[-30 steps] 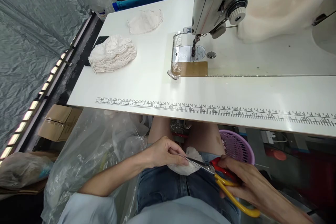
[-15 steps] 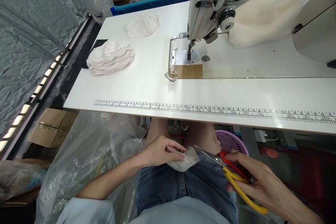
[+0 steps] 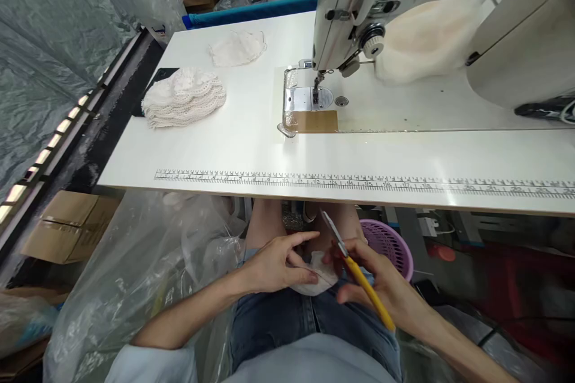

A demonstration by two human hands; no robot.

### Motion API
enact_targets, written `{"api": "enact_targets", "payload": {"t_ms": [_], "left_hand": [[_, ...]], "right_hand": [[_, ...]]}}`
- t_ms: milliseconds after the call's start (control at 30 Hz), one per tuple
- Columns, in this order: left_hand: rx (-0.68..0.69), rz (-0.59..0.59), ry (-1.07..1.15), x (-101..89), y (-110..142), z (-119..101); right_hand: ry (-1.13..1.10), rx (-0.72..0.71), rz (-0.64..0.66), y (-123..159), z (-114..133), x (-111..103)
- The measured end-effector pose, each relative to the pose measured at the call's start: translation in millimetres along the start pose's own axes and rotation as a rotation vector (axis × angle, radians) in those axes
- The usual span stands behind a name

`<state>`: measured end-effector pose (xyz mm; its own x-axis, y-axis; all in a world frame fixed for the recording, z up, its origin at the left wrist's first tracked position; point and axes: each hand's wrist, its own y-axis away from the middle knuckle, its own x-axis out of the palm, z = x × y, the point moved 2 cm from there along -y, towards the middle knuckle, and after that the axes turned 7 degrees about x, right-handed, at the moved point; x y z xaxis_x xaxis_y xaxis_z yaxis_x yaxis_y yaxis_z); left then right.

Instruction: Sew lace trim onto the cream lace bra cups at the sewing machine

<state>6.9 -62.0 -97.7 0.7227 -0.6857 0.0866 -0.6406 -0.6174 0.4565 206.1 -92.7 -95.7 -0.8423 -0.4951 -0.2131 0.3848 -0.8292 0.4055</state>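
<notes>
Over the lap, my left hand (image 3: 278, 264) holds a small piece of thin white fabric (image 3: 321, 275), thumb on top and index finger stretched forward. My right hand (image 3: 381, 278) has the scissors (image 3: 366, 290) in its palm, blades pointing up and away, yellow handle toward me. The red handle seen earlier is hidden now. The right fingertips are at the fabric's right edge; whether they pinch it I cannot tell. Beyond the hands, a stack of white lacy fabric pieces (image 3: 182, 99) and a single white piece (image 3: 238, 48) lie on the sewing table (image 3: 251, 149).
A sewing machine (image 3: 345, 30) stands on the table, with pale fabric (image 3: 422, 42) behind its arm. A printed ruler (image 3: 359, 182) runs along the front edge. Below are a purple basket (image 3: 389, 245), clear plastic sheeting (image 3: 148, 263) and a cardboard box (image 3: 72, 224).
My right hand has moved left to the fabric, and the scissors have turned so their blades point upward. My left index finger has stretched out. The view has shifted slightly.
</notes>
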Motion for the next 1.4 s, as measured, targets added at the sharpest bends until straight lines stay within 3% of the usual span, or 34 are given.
{"api": "enact_targets", "payload": {"t_ms": [133, 233, 367, 467, 533, 600, 733, 800, 933, 1133, 1267, 1400], "left_hand": [[-0.018, -0.017, -0.025, 5.1, -0.4, 0.0], [-0.039, -0.02, -0.029, 5.2, 0.3, 1.5], [-0.068, -0.03, -0.006, 1.4, 1.3, 6.5], [-0.091, -0.02, 0.08, -0.9, 1.3, 14.3], [-0.102, -0.021, 0.144, -1.6, 0.6, 19.5], [-0.107, -0.017, 0.198, -1.5, -0.4, 22.6], [-0.117, -0.009, 0.223, 0.5, -2.0, 21.6], [-0.113, -0.032, 0.201, 1.3, -1.9, 19.3], [-0.1, -0.085, 0.178, 2.8, -0.7, 15.7], [-0.11, -0.154, 0.161, 7.0, -4.0, 8.8], [-0.135, -0.145, 0.199, 7.5, -5.4, 7.3], [-0.14, -0.088, 0.237, 3.4, -3.3, 10.1]], "right_hand": [[-0.098, -0.035, -0.032, -18.9, 14.1, 19.2], [-0.061, -0.068, -0.173, -22.7, 7.0, 21.4], [0.174, -0.038, -0.357, -16.9, -16.7, 1.5], [0.363, 0.019, -0.426, -8.4, -29.2, -19.3], [0.351, 0.058, -0.394, -2.7, -31.6, -27.7], [0.203, 0.093, -0.278, 1.0, -29.4, -28.1], [-0.187, 0.134, 0.027, -1.1, -17.4, -9.0], [-0.279, 0.107, 0.096, -6.2, -12.1, 3.1], [-0.344, 0.054, 0.059, -15.5, -9.5, 18.4], [-0.332, 0.051, -0.04, -14.8, -9.9, 19.6], [-0.252, 0.058, -0.063, -9.9, -14.3, 10.2], [-0.086, 0.069, -0.04, -0.7, -26.0, -12.8]]}}
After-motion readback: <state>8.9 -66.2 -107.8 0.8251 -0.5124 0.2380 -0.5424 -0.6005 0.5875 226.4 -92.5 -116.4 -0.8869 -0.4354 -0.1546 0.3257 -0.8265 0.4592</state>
